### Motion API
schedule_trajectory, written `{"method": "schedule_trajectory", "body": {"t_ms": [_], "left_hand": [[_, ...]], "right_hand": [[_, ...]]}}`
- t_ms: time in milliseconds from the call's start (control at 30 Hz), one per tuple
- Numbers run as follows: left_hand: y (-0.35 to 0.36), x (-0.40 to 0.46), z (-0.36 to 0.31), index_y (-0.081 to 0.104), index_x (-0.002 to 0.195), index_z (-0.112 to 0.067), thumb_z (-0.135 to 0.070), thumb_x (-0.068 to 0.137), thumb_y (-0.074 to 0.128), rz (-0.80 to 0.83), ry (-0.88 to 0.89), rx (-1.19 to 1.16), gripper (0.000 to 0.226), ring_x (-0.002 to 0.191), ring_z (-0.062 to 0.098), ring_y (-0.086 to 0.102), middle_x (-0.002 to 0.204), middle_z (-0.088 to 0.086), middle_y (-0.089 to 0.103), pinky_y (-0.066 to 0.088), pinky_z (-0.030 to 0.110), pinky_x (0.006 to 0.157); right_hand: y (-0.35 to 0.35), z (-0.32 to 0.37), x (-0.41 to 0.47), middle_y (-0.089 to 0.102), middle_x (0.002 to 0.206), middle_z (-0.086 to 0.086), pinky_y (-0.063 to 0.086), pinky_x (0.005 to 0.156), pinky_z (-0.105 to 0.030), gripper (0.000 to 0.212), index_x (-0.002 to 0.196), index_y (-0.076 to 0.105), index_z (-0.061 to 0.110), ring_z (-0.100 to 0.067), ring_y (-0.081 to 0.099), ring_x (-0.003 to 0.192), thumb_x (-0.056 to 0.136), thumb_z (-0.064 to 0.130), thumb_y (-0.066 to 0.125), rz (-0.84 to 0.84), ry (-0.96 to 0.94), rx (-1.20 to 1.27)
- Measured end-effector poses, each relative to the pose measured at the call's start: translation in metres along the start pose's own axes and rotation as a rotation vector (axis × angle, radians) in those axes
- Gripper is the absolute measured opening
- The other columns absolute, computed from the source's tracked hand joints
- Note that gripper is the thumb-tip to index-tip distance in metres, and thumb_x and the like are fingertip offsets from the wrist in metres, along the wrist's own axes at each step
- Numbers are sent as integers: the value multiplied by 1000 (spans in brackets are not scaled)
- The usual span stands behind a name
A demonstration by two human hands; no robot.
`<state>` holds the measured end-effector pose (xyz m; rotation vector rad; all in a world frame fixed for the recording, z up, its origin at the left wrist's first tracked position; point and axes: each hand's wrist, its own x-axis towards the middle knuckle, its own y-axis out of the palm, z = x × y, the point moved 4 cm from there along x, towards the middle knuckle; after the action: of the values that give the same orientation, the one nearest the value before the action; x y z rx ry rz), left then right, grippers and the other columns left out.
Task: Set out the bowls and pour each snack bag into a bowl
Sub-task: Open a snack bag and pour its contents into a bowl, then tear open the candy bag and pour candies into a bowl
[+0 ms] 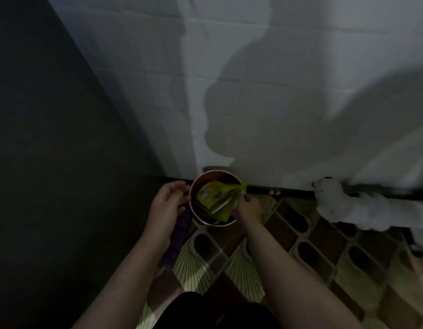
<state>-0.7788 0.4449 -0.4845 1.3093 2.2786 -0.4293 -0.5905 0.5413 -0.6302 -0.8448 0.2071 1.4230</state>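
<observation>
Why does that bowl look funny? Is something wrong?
The yellow-green snack bags are stuffed inside the bowl still whole, one corner poking over the rim. The right hand pinches that bag; the left hand touches the bowl's side.

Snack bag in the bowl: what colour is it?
Yellow-green snack bag, seen in the head view.

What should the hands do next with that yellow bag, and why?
Probably lift the yellow bag out of the bowl. The right hand pinches its edge while the whole bag lies inside, and the left hand rests at the bowl's rim, so nothing looks poured yet.
</observation>
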Motion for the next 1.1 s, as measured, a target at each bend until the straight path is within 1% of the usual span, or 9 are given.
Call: {"method": "schedule_trajectory", "body": {"t_ms": [33,100,167,267,367,533,667,800,1100], "left_hand": [[3,-6,-8,62,113,-25,-16,102,42,7,-7,0,25,107,16,63,115,-2,67,50,36,95],[13,-25,-31,62,110,-25,-14,102,42,17,-2,-7,24,107,17,63,114,-1,67,50,35,93],[32,-52,-66,63,107,-22,-13,102,42,45,44,-10,23,105,20,64,110,0,68,51,32,88],[71,-107,-130,63,102,-13,-9,101,42,132,165,-44,21,97,22,65,100,1,69,54,27,79],[118,-177,-199,61,98,-10,-11,101,44,314,307,-75,18,89,21,61,94,1,67,51,35,82],[198,-302,-295,63,83,-18,-10,99,48,704,364,-170,23,73,13,58,78,-4,67,47,28,73],[260,-411,-330,67,78,-25,-11,99,48,1007,418,-103,32,74,12,59,79,-5,66,45,28,71],[305,-512,-331,66,82,-22,-11,100,46,1244,469,-74,29,74,12,59,81,-4,66,47,28,72],[388,-705,-244,64,85,-16,-9,98,48,1593,402,-15,22,71,13,56,80,-2,65,46,29,71]], "right_hand": [[-8,11,-15,69,94,-14,58,77,-46,36,102,67,5,-32,68,84,98,37,51,-4,-17,107],[-27,45,-56,65,82,-12,61,63,-38,26,92,62,8,-23,66,67,103,25,47,33,-51,330],[-61,92,-105,62,74,-11,58,54,-32,28,84,59,11,-19,62,58,104,24,44,24,-154,477],[-130,167,-182,60,67,-7,56,54,-35,33,79,54,11,-18,59,54,105,27,42,-49,-393,563],[-215,227,-265,58,68,-7,53,57,-34,33,80,54,8,-23,58,58,105,24,40,-158,-651,566],[-369,275,-403,58,68,-4,51,54,-35,25,84,58,8,-20,56,56,103,19,46,-477,-856,564],[-476,263,-503,57,66,-7,51,51,-38,26,83,56,5,-21,54,54,103,17,46,-823,-891,573],[-548,216,-580,51,63,-8,47,51,-35,27,82,51,7,-23,50,54,105,16,42,-1118,-858,663],[-669,78,-698,49,59,-2,45,53,-37,28,80,48,10,-27,49,54,106,20,40,-1530,-744,597]]}}
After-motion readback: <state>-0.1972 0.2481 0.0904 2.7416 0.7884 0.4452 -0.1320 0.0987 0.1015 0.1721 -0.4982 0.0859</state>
